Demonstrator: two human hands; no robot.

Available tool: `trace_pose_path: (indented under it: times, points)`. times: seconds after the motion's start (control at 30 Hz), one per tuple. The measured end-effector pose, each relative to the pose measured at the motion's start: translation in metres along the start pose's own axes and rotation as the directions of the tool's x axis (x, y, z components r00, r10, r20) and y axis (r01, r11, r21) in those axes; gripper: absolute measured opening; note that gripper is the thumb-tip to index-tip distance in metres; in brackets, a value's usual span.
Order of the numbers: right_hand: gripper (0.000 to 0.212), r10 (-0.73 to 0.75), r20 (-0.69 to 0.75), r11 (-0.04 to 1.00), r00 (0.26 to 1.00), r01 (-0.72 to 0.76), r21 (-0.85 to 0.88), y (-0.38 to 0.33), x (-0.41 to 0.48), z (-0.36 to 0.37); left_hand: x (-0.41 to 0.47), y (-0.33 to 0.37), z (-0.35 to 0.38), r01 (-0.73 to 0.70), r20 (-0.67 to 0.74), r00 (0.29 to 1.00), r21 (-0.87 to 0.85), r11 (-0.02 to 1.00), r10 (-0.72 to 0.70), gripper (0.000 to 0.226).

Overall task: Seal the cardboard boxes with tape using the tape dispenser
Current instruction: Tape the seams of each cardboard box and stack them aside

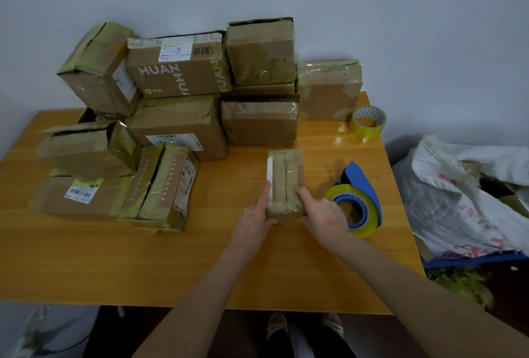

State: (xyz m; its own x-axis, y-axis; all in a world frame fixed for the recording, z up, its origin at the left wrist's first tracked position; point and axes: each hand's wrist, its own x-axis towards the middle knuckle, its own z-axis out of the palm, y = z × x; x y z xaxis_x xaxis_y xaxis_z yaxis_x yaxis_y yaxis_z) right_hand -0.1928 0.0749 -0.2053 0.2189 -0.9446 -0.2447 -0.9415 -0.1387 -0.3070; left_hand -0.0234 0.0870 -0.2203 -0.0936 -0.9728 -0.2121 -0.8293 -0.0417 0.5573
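A small narrow cardboard box [286,174], covered in old yellowish tape, lies on the wooden table [114,266] in front of me. My left hand [253,221] grips its near left side and my right hand [322,216] grips its near right side. A seam runs along the box's top. Just right of my right hand sits the blue tape dispenser [361,191] with a yellow tape roll in it, untouched.
Several taped cardboard boxes [177,125] are stacked along the back and left of the table against the wall. A spare yellow tape roll [368,122] stands at the back right. A white sack [463,194] with more boxes sits off the table's right edge.
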Motion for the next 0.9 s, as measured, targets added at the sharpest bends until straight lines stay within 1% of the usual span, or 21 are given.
trace_pose_path:
  times: [0.07,0.13,0.23,0.3,0.4,0.47,0.53,0.63,0.7,0.73,0.8,0.87,0.9]
  points:
    - [0.083,-0.005,0.027,0.999,1.0,0.004,0.038,-0.001,0.0,-0.003,0.0,-0.001,-0.004,-0.022,0.025,0.999,-0.068,0.997,0.024,0.096]
    - [0.087,0.002,0.005,0.999,1.0,-0.002,0.034,-0.005,0.001,-0.004,0.001,0.001,-0.006,-0.022,0.021,0.999,-0.13,0.991,0.025,0.096]
    - [0.077,-0.002,-0.038,1.0,0.999,0.002,-0.02,-0.009,0.003,-0.004,0.001,0.003,-0.008,-0.004,0.018,1.0,-0.154,0.988,0.007,0.09]
    - [0.07,-0.016,-0.03,1.0,0.999,0.015,-0.028,-0.007,0.004,-0.003,0.0,0.0,-0.007,-0.011,0.006,1.0,-0.185,0.983,0.012,0.087]
    - [0.065,-0.011,0.011,0.998,1.0,0.011,0.064,0.0,0.003,-0.001,-0.002,-0.008,-0.008,-0.016,0.008,1.0,-0.274,0.962,0.019,0.086]
    - [0.064,-0.021,0.014,0.989,1.0,0.019,0.145,0.004,-0.001,-0.002,-0.003,-0.011,-0.007,0.031,0.059,0.998,-0.388,0.921,-0.009,0.087]
    - [0.059,-0.029,-0.01,0.979,1.0,0.031,0.203,0.005,-0.002,-0.004,-0.002,-0.009,-0.003,0.093,0.077,0.995,-0.439,0.894,-0.065,0.077]
    - [0.047,-0.012,-0.027,0.98,1.0,0.017,0.2,0.002,0.001,-0.005,0.004,-0.003,0.004,0.082,0.012,0.996,-0.366,0.927,-0.083,0.049]
    - [0.044,0.007,-0.015,0.984,1.0,-0.004,0.18,0.002,0.002,-0.003,0.006,0.003,0.005,0.116,0.007,0.993,-0.294,0.949,-0.119,0.038]
    - [0.046,0.022,-0.007,0.985,1.0,-0.021,0.171,0.003,0.002,-0.003,0.006,0.007,0.004,0.14,0.015,0.99,-0.254,0.957,-0.141,0.036]
    - [0.058,0.081,-0.003,0.975,0.997,-0.079,0.207,0.006,0.003,-0.004,0.006,0.014,0.003,0.162,-0.009,0.986,-0.172,0.972,-0.166,0.037]
    - [0.071,0.165,-0.006,0.94,0.986,-0.156,0.303,0.006,0.008,-0.005,0.007,0.021,-0.003,0.18,-0.091,0.976,-0.161,0.97,-0.196,0.044]
    - [0.075,0.198,0.016,0.919,0.98,-0.192,0.343,0.003,0.011,-0.005,0.007,0.023,-0.006,0.193,-0.113,0.97,-0.17,0.966,-0.214,0.048]
